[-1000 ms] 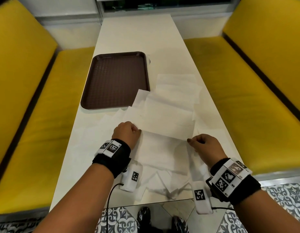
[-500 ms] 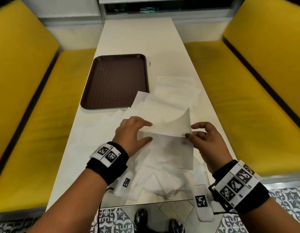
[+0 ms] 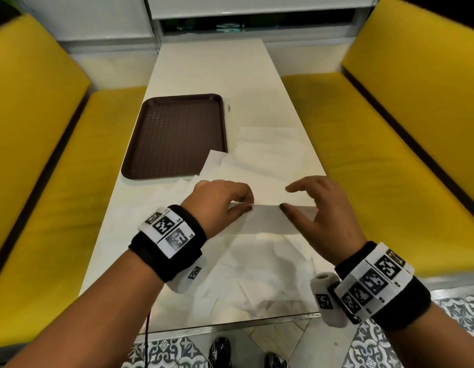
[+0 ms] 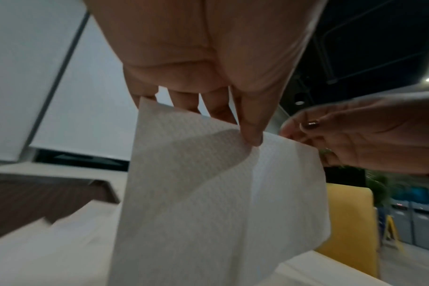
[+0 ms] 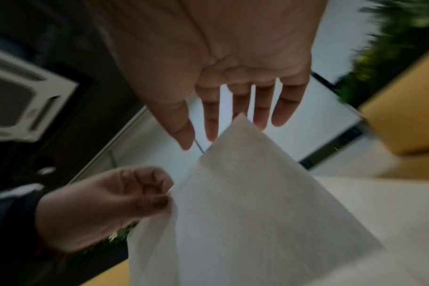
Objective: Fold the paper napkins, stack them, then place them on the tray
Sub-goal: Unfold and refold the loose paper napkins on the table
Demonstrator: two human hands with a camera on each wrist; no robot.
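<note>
Head view gave me the layout, and I took it from the left: a yellow padded bench (image 3: 44, 144), smooth and matte, ran beside a long white table (image 3: 212, 75) with a glossy top. On the table's left half lay the tray (image 3: 174, 134), a dark brown rounded rectangle with a raised rim and a fine waffle texture, nothing on it. Loose paper napkins (image 3: 270, 158), thin, white and crumpled in places, lay scattered to the right of the tray and toward the near edge, one corner just overlapping the tray's near right rim.

I saw the left hand (image 3: 220, 200) curled, pinching the upper left edge of one napkin (image 3: 267, 219) between thumb and fingers and holding it up off the table. From the left wrist the sheet (image 4: 220, 193) showed a fine embossed weave and a soft vertical crease, hanging limp below the thumb. The right wrist picture, blurred, showed the same pinch (image 5: 110, 203) from the far side.

Further right, the right hand (image 3: 321, 208) was spread, fingers nearly straight and parted; in the right wrist picture the fingers (image 5: 262, 108) stood just behind the napkin's top corner (image 5: 245, 183), and I could not tell whether they touched it. In the head view its thumb tip lay at the sheet's top edge. Beyond it ran the second yellow bench (image 3: 390, 144)
</note>
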